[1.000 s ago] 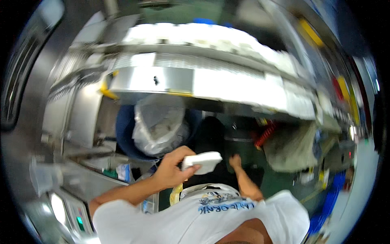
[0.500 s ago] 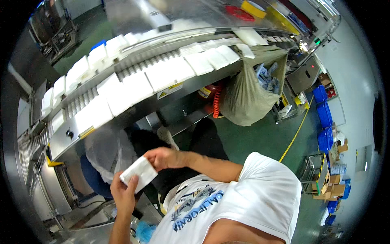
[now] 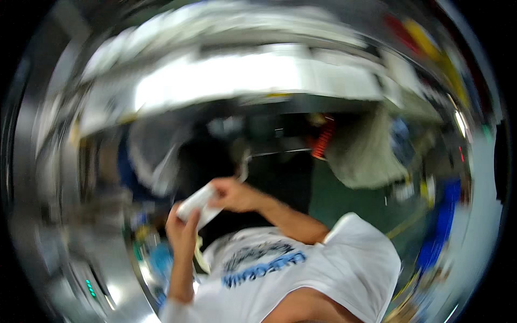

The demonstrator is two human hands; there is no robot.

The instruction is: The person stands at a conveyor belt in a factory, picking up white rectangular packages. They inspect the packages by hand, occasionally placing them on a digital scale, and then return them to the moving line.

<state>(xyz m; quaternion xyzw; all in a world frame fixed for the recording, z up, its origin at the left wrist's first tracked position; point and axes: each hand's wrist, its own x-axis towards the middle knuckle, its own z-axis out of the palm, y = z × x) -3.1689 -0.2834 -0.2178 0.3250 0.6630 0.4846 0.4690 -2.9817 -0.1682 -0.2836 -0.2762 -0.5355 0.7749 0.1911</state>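
Observation:
Low in front of my body, both hands hold one flat white rectangular packet (image 3: 197,201). My left hand (image 3: 182,226) grips its near left end, with the thumb on the upper face. The fingers of my right hand (image 3: 230,195) close on its far right part. The packet is tilted and blurred, so its surface details cannot be made out. Beyond my hands, a row of similar white packets (image 3: 226,75) lies along a conveyor. A second white row (image 3: 226,24) runs behind it.
Left of my legs stands a bin with a clear plastic liner (image 3: 153,156). A beige cloth sack (image 3: 358,153) hangs at the conveyor's right end, beside a red coiled hose (image 3: 323,139). Metal machinery (image 3: 116,285) stands at lower left, and blue crates (image 3: 439,226) at right.
My view has swung, blurring the scene; the conveyor now runs more level across it. The packet is tipped more edge-on, and my right fingers reach further over it. Both hands keep hold.

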